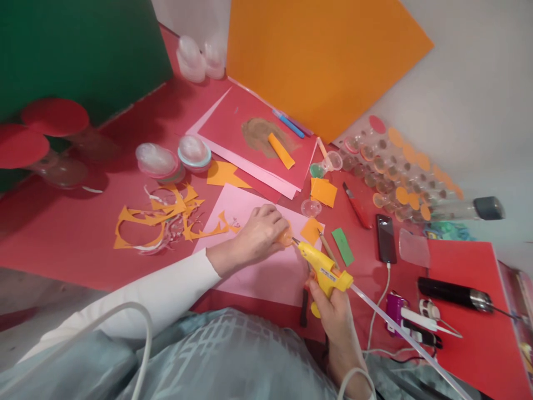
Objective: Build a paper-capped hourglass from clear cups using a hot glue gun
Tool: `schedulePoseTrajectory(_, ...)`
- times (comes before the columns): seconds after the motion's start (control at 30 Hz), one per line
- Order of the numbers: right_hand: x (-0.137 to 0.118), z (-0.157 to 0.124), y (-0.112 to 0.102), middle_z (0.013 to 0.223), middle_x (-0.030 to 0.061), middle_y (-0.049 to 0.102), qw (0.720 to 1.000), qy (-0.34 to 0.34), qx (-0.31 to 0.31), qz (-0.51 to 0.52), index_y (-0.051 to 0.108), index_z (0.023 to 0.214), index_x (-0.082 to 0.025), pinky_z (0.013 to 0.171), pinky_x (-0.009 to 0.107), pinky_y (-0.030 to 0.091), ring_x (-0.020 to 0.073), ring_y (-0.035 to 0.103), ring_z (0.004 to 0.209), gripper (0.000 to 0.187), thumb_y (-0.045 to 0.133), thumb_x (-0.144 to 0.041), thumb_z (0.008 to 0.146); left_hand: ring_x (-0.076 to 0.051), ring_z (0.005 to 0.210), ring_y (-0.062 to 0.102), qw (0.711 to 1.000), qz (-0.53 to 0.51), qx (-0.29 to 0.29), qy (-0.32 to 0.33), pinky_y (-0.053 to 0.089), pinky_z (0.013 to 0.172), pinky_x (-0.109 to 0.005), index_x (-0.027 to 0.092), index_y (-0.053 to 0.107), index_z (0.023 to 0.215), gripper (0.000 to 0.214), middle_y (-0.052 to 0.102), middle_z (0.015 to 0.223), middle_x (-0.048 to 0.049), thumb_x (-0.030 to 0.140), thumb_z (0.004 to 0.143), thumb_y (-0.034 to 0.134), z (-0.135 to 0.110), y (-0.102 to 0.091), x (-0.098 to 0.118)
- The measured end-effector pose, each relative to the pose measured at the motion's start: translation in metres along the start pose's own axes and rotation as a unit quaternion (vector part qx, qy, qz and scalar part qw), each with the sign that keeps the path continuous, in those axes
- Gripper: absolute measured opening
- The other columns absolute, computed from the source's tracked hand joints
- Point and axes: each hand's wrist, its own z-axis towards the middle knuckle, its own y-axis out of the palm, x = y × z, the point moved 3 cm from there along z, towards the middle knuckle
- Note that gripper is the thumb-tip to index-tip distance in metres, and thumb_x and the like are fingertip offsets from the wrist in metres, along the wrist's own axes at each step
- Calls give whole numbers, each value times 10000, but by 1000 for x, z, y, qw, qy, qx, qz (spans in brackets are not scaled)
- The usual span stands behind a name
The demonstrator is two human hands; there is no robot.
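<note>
My right hand (328,303) is closed round the handle of a yellow hot glue gun (320,264). A long clear glue stick (395,325) runs out of its back end. The nozzle points left and meets, or nearly meets, a small orange-topped cup (285,235). My left hand (264,230) holds that cup with its fingers curled; part of it is hidden behind them. Both hands are above a pink sheet (250,278). Just beyond the nozzle lies an orange paper square (311,229) with a thin stick across it.
Cut orange paper scraps (166,216) lie at left, below lidded plastic cups (194,151). A red utility knife (357,205), a phone (386,239) and a green paper piece (342,246) lie to the right. Rows of small cups (375,166) stand farther back. A power strip (397,316) with cables is near the right.
</note>
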Motion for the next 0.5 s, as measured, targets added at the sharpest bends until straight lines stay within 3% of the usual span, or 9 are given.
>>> schedulePoseTrajectory(0.23,-2,1,0,892,116,785,1000,9,-5,3,744,974,-167,769,378,628,278,754,835,455,709,-586,800,-329,1130,484,1000,-2,-3,-2,410,913,-456,163,635,1100,370,664,1076,-115,309,797,790,0,-1,0)
schedulePoseTrajectory(0.5,-2,3,1,899,121,789,1000,12,-8,7,759,961,-164,834,413,624,293,761,871,434,705,-567,809,-334,1144,485,1000,-6,-3,0,413,918,-464,167,637,1103,368,666,1092,-118,302,796,787,-1,-1,1)
